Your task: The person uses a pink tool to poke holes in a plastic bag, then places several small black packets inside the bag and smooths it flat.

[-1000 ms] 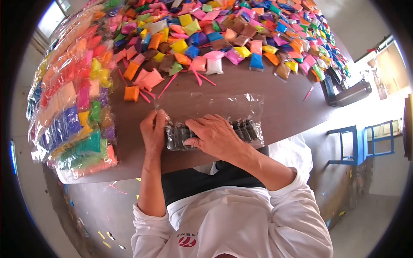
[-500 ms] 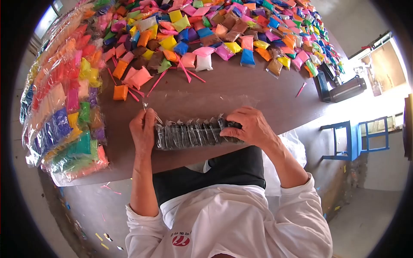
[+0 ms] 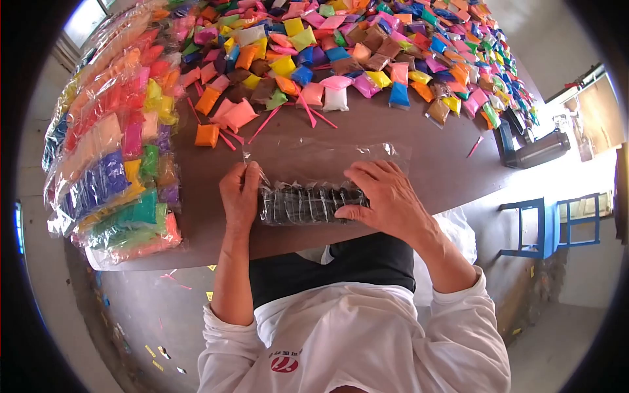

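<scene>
A row of small black packets lies on its side near the table's front edge, inside a clear plastic bag. The bag's loose upper part spreads flat behind the row. At the left end, my left hand is closed, pinching the bag's edge between thumb and fingers. My right hand curves around the right end of the row, its thumb at the front and its fingers over the back. Its palm hides the last packets.
A large heap of colourful small packets covers the back of the brown table. Filled clear bags are stacked at the left. Pink strips lie before the heap. A dark flask and a blue stool are at the right.
The view has shifted, so the table things appear farther right. My right hand has moved slightly left relative to the table, its thumb stretched along the row. More of the bag shows spread behind the packets.
</scene>
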